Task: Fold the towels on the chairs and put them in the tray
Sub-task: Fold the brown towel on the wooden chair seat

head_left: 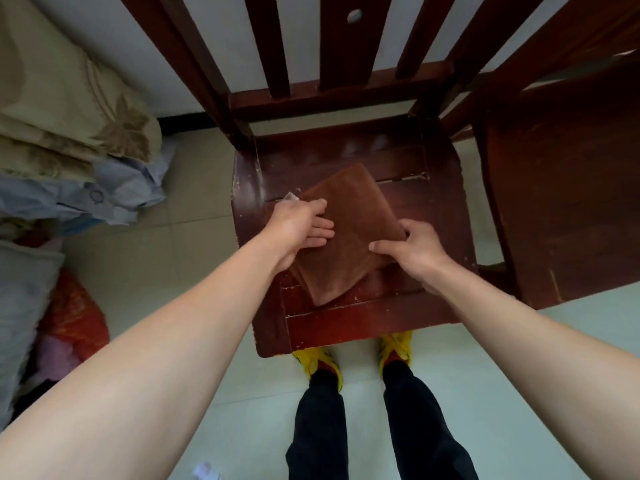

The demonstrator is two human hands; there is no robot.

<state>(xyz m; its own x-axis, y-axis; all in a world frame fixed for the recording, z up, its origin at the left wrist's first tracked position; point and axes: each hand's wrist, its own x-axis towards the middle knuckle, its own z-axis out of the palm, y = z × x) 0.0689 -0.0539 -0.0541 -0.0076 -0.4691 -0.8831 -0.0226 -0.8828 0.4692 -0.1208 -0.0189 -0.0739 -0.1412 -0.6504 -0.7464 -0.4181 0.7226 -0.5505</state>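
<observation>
With the left hand [304,223] pressing flat-fingered on the brown towel [349,233] mid chair seat [398,310], the right hand [414,249], pinching its edge, should square the corners before lifting.

One brown towel [349,230], two wooden chairs [415,306] [571,202], two hands [298,225] [415,251], two yellow shoes [317,360] [396,348].

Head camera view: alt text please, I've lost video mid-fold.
A folded brown towel lies on a dark wooden chair seat; the left hand presses flat on its left side while the right hand pinches its right edge. No tray is in view.
</observation>
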